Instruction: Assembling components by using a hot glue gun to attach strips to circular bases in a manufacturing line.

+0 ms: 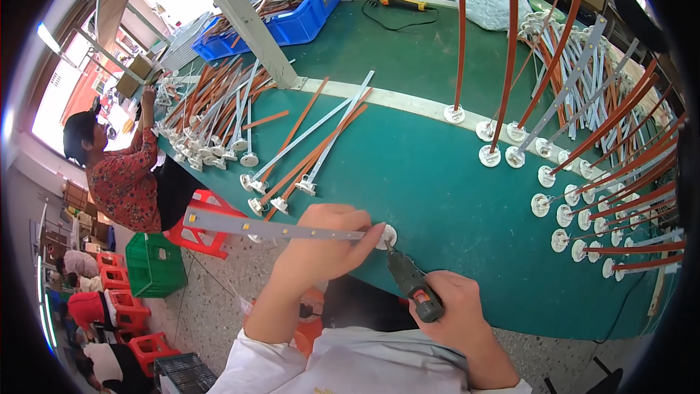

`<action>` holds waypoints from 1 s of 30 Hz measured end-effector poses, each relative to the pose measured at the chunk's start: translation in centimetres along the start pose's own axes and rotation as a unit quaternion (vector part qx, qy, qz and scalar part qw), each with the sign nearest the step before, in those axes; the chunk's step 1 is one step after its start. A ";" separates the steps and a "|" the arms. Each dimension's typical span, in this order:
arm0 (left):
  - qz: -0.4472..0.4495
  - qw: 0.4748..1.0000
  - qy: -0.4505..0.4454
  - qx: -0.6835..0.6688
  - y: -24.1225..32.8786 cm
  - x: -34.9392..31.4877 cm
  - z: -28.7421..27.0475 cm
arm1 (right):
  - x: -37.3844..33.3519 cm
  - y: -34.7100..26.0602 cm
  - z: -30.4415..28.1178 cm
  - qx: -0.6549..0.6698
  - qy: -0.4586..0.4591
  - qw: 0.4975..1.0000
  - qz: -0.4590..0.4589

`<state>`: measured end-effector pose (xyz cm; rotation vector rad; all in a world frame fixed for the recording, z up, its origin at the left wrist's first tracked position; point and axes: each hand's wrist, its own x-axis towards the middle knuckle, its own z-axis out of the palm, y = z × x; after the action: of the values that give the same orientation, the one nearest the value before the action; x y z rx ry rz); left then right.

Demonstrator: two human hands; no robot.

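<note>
Left hand (321, 244) fingers pinch a flat metal strip (270, 228); right hand (452, 314) fingers grip a cylindrical screwdriver (413, 284).

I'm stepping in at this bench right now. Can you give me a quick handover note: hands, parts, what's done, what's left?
Left hand: grip on a light strip, pressing its white end cap at the table edge.
Right hand: grip on the electric screwdriver, tip at the cap.
Done: cannot tell which strips are finished.
Strips with caps lie in a pile at left, a few in the middle and a fan at right.
Left: this cap's screw looks not yet finished.
</note>
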<state>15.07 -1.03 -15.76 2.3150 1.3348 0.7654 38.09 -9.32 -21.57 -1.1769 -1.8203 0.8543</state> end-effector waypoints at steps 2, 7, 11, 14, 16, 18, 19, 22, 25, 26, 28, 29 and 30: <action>0.014 0.998 -0.039 0.054 -0.2 0.3 0.3 | 0.0 -0.2 0.1 -0.006 0.000 1.000 0.008; 0.030 0.997 -0.040 0.052 -1.1 0.7 1.1 | 0.6 -0.2 0.0 -0.001 0.007 1.000 0.008; 0.029 0.996 -0.074 0.036 -1.2 1.1 1.0 | 0.8 0.2 0.3 -0.009 0.013 1.000 -0.001; 0.032 0.996 -0.082 0.031 -1.2 1.2 0.8 | 1.0 0.2 0.3 -0.020 0.002 1.000 0.000; 0.033 0.995 -0.086 0.032 -1.3 1.1 0.7 | 1.0 0.3 0.4 -0.016 0.002 1.000 -0.007; 0.036 0.995 -0.090 0.032 -1.3 1.2 0.7 | 1.1 0.3 0.5 -0.019 0.003 1.000 -0.008; 0.037 0.995 -0.092 0.028 -1.3 1.1 0.6 | 1.1 0.2 0.5 -0.020 0.003 1.000 -0.009; 0.037 0.995 -0.093 0.022 -1.4 1.1 0.5 | 1.1 0.2 0.3 -0.022 -0.010 1.000 -0.002; 0.035 0.995 -0.092 0.018 -1.6 1.1 0.5 | 1.2 0.1 0.3 -0.026 -0.006 0.999 -0.017; 0.033 0.995 -0.091 0.018 -1.7 1.1 0.4 | 1.2 0.0 0.4 -0.026 -0.007 0.999 -0.020; 0.039 0.995 -0.092 0.011 -2.3 1.2 0.3 | 1.2 0.0 0.4 -0.024 -0.005 0.999 -0.026; 0.045 0.995 -0.094 0.004 -2.5 1.3 0.3 | 1.2 0.0 0.4 -0.026 -0.005 0.999 -0.027; 0.045 0.995 -0.092 0.004 -2.8 1.3 0.3 | 1.2 0.0 0.4 -0.029 -0.008 0.999 -0.024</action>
<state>13.92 1.45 -17.16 2.4003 1.1617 0.5573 37.39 -8.23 -21.48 -1.1594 -1.8910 0.7910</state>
